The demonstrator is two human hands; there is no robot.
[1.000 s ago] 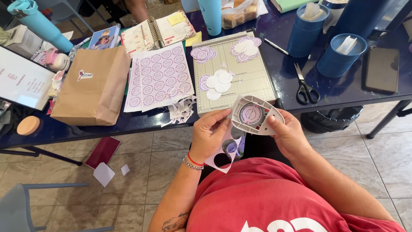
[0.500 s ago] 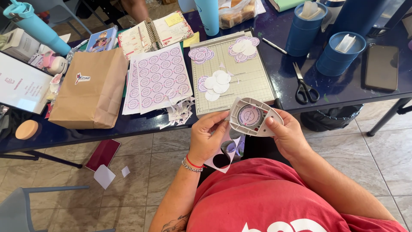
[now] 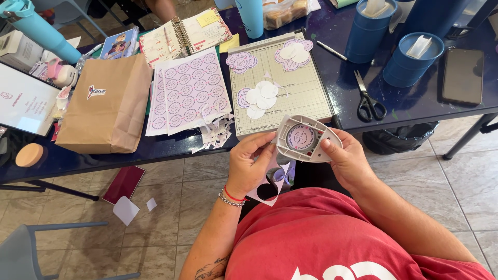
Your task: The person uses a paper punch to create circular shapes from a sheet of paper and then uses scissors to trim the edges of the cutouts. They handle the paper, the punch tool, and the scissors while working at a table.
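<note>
Setting. A dark blue glossy table (image 3: 415, 106) spans the scene just beyond the hands, carried on dark metal legs (image 3: 467, 137) visible to their right and far left. Below and around the hands lies a floor of large beige-grey tiles (image 3: 176, 207) with pale grout lines. A grey-blue chair frame (image 3: 31, 249) stands well left of the hands, near the bottom corner. Lighting is bright and even, with soft reflections on the tabletop.

A pale grey, teardrop-shaped paper punch (image 3: 307, 139) is held underside-up just off the table's near edge, a round printed label showing in its window, while a punched-out paper strip (image 3: 271, 181) hangs below it.
</note>
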